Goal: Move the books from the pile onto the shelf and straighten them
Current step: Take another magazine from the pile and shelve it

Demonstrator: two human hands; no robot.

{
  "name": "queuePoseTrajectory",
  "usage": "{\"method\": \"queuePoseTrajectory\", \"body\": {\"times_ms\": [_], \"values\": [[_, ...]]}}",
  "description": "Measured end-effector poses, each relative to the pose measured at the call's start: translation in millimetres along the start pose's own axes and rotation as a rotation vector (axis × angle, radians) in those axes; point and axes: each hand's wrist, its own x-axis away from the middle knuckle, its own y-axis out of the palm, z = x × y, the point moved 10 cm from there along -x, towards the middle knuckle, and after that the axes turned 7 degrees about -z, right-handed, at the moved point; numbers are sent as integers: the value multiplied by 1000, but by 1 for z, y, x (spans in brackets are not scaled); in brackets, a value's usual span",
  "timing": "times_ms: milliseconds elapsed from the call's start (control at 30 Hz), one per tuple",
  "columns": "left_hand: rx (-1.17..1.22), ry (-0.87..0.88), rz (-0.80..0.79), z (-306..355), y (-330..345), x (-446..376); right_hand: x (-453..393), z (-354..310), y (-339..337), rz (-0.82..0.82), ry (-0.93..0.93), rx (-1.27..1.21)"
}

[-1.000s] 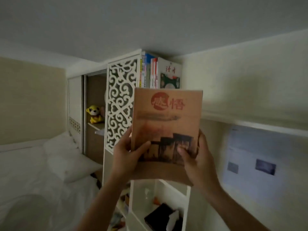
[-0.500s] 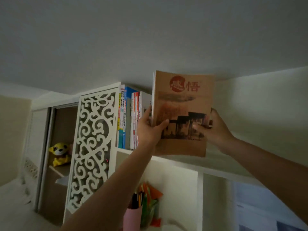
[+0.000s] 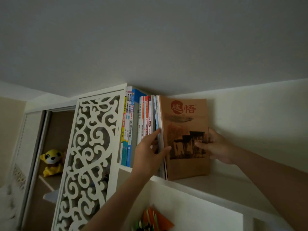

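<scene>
- The brown book is standing on the shelf, at three o'clock of the row of books.
- The left hand is pinching its spine edge; the right hand is gripping its far edge.
- Best now: pressing it flush against the row, bottoms level.
- The pile is out of view; the right fingers are partly hiding behind the cover.

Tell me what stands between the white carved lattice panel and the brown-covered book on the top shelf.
In the head view, a row of upright books fills that stretch between the lattice panel and the brown book; the left hand reaches across their spines.
</scene>
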Motion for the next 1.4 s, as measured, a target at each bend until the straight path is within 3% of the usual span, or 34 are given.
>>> {"method": "queuePoseTrajectory", "body": {"times_ms": [267,333,433,500,600,700,967,1100,1167,1233,1300,1400], "values": [[-205,36,109,-5,-6,-12,-29,12,16,8,-61,-142],[-262,52,194,0,-8,-4,-27,7,10,141,-78,-14],[-286,41,243,-2,-9,6,-15,-13,15,308,-68,498],[-313,71,182,-3,-7,8,-10,-28,47,161,-136,650],[-446,124,-1,-5,0,10,-1,-26,98,-239,-143,561],[-554,141,-119,-13,1,9,-1,-6,113,-353,-34,613],[-791,268,-49,-10,-4,8,-11,-2,109,-264,23,619],[-931,188,-153,-12,2,12,1,-10,108,-249,26,554],[-829,193,-91,3,-2,32,26,-33,106,-204,-79,580],[-644,291,30,36,-4,71,81,-68,92,-41,-284,641],[-449,313,-110,63,27,118,164,-84,73,84,-404,667],[-299,220,-674,85,137,205,281,-23,39,-17,-178,638]]}}
